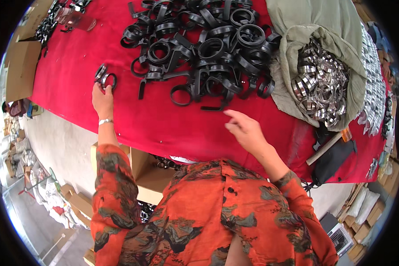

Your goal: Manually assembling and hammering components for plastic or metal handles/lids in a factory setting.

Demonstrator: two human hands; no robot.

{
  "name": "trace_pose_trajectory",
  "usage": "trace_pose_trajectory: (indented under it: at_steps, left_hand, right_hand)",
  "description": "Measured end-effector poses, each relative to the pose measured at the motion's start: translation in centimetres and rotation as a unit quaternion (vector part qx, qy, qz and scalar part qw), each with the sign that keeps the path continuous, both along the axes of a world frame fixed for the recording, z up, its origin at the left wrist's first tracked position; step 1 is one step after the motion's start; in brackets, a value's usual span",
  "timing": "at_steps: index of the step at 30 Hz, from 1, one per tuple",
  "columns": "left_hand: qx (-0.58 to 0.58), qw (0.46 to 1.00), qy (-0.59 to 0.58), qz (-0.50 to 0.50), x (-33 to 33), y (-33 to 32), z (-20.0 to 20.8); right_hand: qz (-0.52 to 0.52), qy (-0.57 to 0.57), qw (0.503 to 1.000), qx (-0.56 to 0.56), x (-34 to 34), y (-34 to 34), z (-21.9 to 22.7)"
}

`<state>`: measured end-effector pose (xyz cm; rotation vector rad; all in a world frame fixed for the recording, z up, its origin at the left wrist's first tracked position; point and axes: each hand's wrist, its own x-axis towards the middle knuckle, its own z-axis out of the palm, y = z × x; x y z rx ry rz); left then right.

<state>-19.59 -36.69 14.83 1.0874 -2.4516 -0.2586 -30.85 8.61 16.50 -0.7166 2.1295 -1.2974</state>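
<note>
My left hand [103, 101] is closed at the left of the red-covered table, its fingertips on two black rings. One black ring [109, 81] shows a light inner edge; the other ring [100, 72], dark with a silvery band, stands tilted beside it. My right hand [247, 132] hovers over the cloth with its fingers bent and slightly apart, and nothing shows in it. Just beyond its fingertips lies the near edge of a large heap of black ring-shaped parts [209, 48], several with flat straight arms.
A green-grey cloth sack [284, 88] full of shiny metal rings [326, 82] sits open on the right. A hammer [328, 147] and a black pouch [333, 163] lie nearer. An opened cardboard box [151, 179] stands under the front edge. A reddish clear jar [80, 20] lies far left.
</note>
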Motion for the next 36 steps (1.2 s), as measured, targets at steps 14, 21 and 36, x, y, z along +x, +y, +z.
trace_pose_trajectory:
  at_steps: [14,21,36]
  left_hand:
    - [0.593,0.738,-0.03,-0.321,-2.2,27.7,3.4]
    - [0.684,0.691,-0.061,-0.228,-4.2,33.0,2.6]
    - [0.786,0.608,-0.013,-0.111,-2.6,31.5,0.6]
  right_hand:
    - [0.085,0.161,0.972,0.145,0.5,1.7,3.7]
    - [0.105,0.119,0.987,0.029,1.2,3.8,4.8]
    - [-0.366,0.278,0.87,0.178,-9.0,17.0,-1.3]
